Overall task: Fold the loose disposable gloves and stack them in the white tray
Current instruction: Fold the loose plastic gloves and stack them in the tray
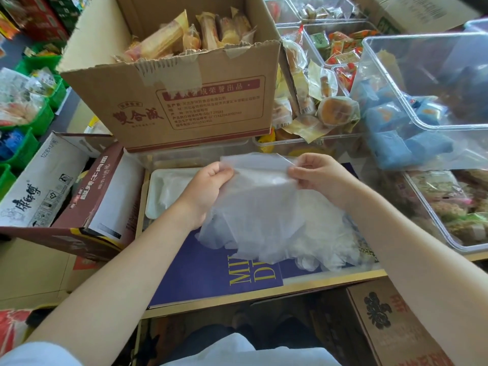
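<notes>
Fingers of the left hand (208, 187) are curled and pinched on the upper left edge of a translucent disposable glove (253, 207); fingers of the right hand (315, 175) are curled and pinched on its upper right edge. Glove: held up between the two hands, spread flat at the cuff, its lower part hanging down over the loose glove pile (317, 241).

Loose glove pile: lying crumpled on the purple sheet (206, 270), below and to the right of the held glove.

White tray (154, 196): set on the work surface just left of the left hand, partly hidden by the wrist; thin translucent material is seen lying in it, though whether it is folded cannot be told.

Cardboard box (184, 101): placed behind the tray, open at the top, filled with wrapped snacks.

Clear plastic bin (427, 83): stacked at the right, over blue packets (390, 143).

Brown carton (87, 196): lying at the left, tilted, beside the tray.

Green crates (39, 117): ranged at the far left, holding packaged goods.
</notes>
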{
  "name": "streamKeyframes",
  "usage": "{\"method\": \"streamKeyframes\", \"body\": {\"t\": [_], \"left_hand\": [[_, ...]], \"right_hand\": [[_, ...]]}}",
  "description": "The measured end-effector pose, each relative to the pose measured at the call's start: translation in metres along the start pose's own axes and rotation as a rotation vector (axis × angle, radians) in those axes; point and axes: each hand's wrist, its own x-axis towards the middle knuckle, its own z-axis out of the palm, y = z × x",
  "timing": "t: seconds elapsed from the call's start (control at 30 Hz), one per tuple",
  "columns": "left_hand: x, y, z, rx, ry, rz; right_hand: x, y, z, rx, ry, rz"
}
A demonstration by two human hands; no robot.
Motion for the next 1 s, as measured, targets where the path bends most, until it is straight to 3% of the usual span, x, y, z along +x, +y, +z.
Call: {"method": "streamKeyframes", "body": {"t": [0.1, 0.17, 0.27, 0.37, 0.47, 0.73, 1.0], "left_hand": [[0.003, -0.003, 0.007, -0.108, 0.108, -0.126], [0.007, -0.003, 0.012, -0.222, 0.180, -0.221], [0.014, -0.004, 0.014, -0.360, 0.280, -0.299], [0.017, -0.006, 0.016, -0.428, 0.332, -0.316], [0.016, -0.007, 0.016, -0.452, 0.350, -0.364], [0.009, -0.012, 0.016, -0.413, 0.370, -0.329], [0.014, -0.032, 0.017, -0.063, 0.487, -0.158]], "right_hand": [[0.005, 0.012, 0.020, -0.479, 0.361, -0.058], [-0.002, 0.013, 0.034, -0.547, 0.473, -0.209], [-0.016, 0.017, 0.058, -0.583, 0.294, -0.452], [-0.022, 0.026, 0.075, -0.766, 0.105, -0.492], [-0.022, 0.033, 0.082, -0.901, 0.127, -0.558], [-0.010, 0.042, 0.088, -0.922, 0.488, -0.738], [-0.007, 0.036, 0.076, -0.785, 0.167, -0.620]]}}
